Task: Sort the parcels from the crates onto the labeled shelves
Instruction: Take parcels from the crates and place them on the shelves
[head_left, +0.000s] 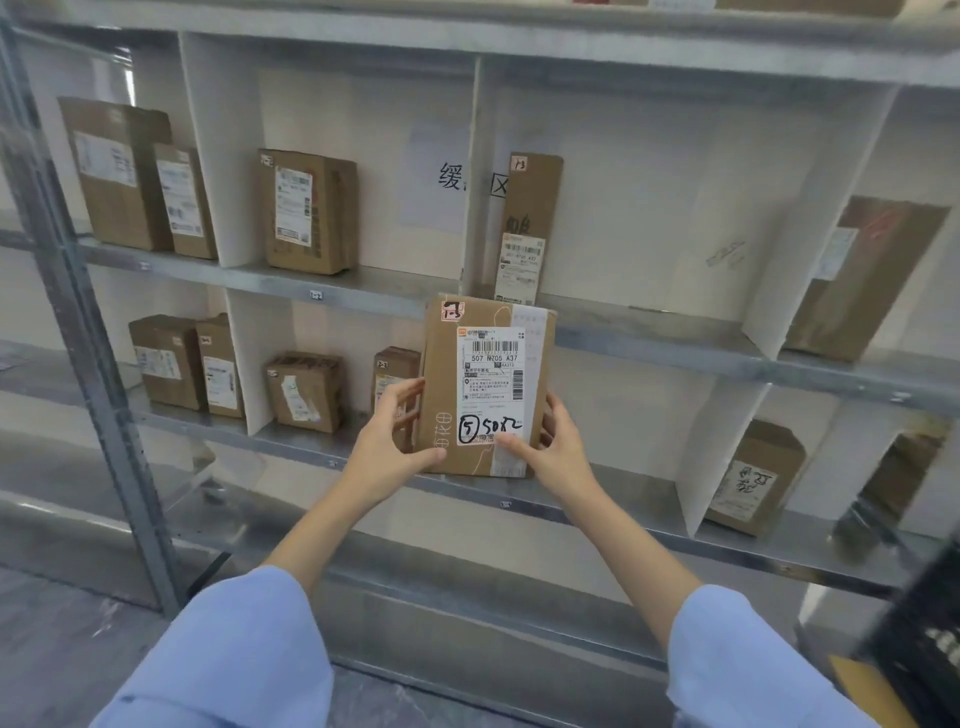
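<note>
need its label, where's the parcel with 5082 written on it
Centre of the head view, the parcel is held upright between the left grip and right grip, just below the tall narrow box.

Brown parcel (485, 387), white label (492, 384) with black barcode; pale-blue sleeves (234, 660)

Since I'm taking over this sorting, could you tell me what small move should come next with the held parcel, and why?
Probably raise the parcel, gripped by the left hand and right hand, into the upper bay beside the tall parcel: both corner tags seem to read 13, and bare shelf shows to its right.
</note>
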